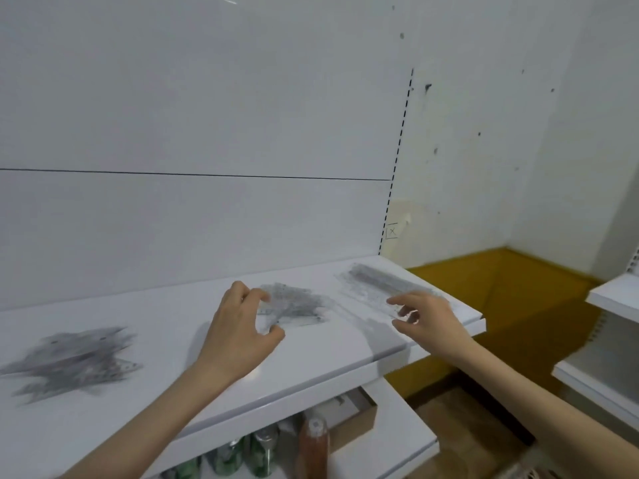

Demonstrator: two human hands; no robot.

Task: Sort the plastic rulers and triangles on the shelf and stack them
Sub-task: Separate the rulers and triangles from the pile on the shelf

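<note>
While three heaps lie on the shelf (173, 340), sorting looks approx. half done. The middle pile (297, 304) of clear pieces is loose; the left hand (238, 333) curls thumb & fingers round its near-left edge. Just right of it, the ruler stack (377, 283) looks fairly neat, w/ the right hand (430, 318) at its near end, fingers apart, contact too blurred to tell. Well left of the middle pile, the messy heap (76, 361) prob. needs sorting & stacking.

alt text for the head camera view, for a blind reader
A person's left hand grips the middle pile of clear plastic rulers on a white shelf while the right hand reaches, open, over the right pile; a third pile lies far left.
</note>
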